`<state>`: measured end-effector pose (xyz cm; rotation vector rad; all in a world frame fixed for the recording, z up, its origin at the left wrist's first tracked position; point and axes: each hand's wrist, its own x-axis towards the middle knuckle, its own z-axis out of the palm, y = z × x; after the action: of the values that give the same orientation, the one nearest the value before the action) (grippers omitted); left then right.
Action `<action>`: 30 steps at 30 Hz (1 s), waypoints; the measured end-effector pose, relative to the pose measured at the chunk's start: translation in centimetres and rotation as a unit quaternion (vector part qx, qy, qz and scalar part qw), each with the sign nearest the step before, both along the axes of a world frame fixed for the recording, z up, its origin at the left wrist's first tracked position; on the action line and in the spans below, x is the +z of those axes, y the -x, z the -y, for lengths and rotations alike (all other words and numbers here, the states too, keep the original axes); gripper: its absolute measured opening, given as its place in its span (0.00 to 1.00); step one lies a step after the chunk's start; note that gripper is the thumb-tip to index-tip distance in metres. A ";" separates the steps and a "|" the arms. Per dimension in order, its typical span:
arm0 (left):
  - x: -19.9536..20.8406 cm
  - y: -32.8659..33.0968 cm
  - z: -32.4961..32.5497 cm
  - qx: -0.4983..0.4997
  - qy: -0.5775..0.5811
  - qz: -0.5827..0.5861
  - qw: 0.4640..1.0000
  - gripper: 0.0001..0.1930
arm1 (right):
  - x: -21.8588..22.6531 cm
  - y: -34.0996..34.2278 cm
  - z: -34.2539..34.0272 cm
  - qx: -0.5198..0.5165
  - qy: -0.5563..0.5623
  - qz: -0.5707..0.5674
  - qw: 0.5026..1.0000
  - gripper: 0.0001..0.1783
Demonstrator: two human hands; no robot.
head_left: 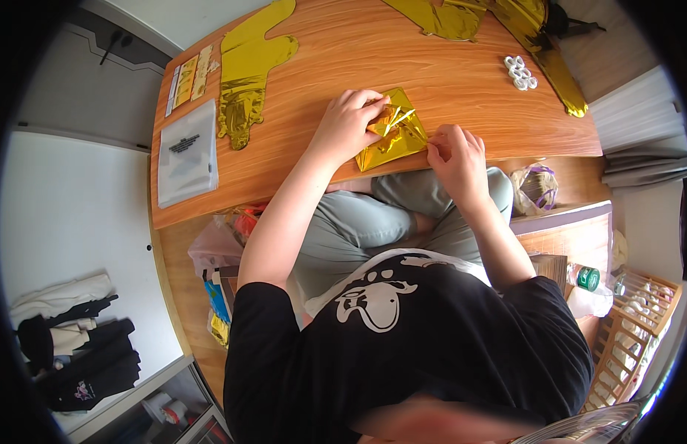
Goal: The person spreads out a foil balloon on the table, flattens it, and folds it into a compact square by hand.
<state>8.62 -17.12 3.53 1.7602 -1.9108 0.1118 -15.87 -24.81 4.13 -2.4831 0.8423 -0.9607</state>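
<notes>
A gold foil balloon (410, 133), folded into a small crinkled packet, lies near the front edge of the wooden table. My left hand (345, 122) rests at its left side, with fingers and thumb closed on a raised, creased fold. At the packet's right corner, my right hand (460, 157) pinches the foil edge between thumb and fingertips. Farther left lies a flat gold foil balloon (247, 66), wrinkled at its lower end. More gold foil pieces (454, 21) are spread at the far right, one long strip (557, 70) reaching toward the right edge.
Clear plastic bags (188, 155) are stacked at the table's left edge, below some gold and white cards (186, 80). Several small white coils (520, 72) sit at the right. A tied plastic bag (534, 186) and a wooden slatted rack (632, 325) stand beyond the table, to the right.
</notes>
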 end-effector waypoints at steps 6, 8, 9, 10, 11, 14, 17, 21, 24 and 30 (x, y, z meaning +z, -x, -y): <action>0.0 0.0 -0.1 0.001 -0.006 0.000 1.000 0.29 | 0.2 -0.2 0.0 0.009 0.041 -0.020 0.999 0.12; 0.0 0.0 -0.1 0.003 -0.007 -0.003 1.000 0.29 | 0.1 0.0 -0.2 0.014 0.067 -0.024 0.997 0.11; 0.1 0.0 -0.1 0.003 -0.010 -0.003 1.000 0.30 | 0.1 0.2 -0.4 0.014 0.084 -0.046 0.995 0.10; 0.1 0.0 -0.1 0.002 -0.013 -0.003 1.000 0.31 | 0.1 0.5 -0.7 0.014 0.102 -0.068 0.992 0.10; 0.1 0.0 -0.1 0.003 -0.014 -0.003 1.000 0.31 | -0.1 0.7 -1.2 0.015 0.102 -0.068 0.992 0.10; 0.1 0.1 -0.1 0.002 -0.011 -0.008 1.000 0.32 | -0.4 1.6 -2.7 0.016 0.136 -0.079 0.987 0.12; 0.1 0.0 -0.1 0.002 -0.015 -0.008 1.000 0.32 | -0.5 2.4 -3.3 0.033 0.173 -0.090 0.980 0.19; 0.1 0.0 -0.1 0.003 -0.016 -0.012 1.000 0.32 | 0.0 2.2 -2.4 0.074 0.160 -0.145 0.974 0.24; 0.0 0.0 -0.1 0.005 -0.015 -0.012 1.000 0.32 | 0.9 0.8 -1.4 0.109 0.143 -0.158 0.971 0.25; 0.0 0.1 -0.1 0.001 -0.017 -0.008 1.000 0.31 | 0.6 0.2 -1.4 0.133 0.143 -0.129 0.972 0.24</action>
<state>8.55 -17.03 3.55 1.7794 -1.9091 0.0665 -16.03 -23.39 4.69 -2.9212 0.4446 -0.7194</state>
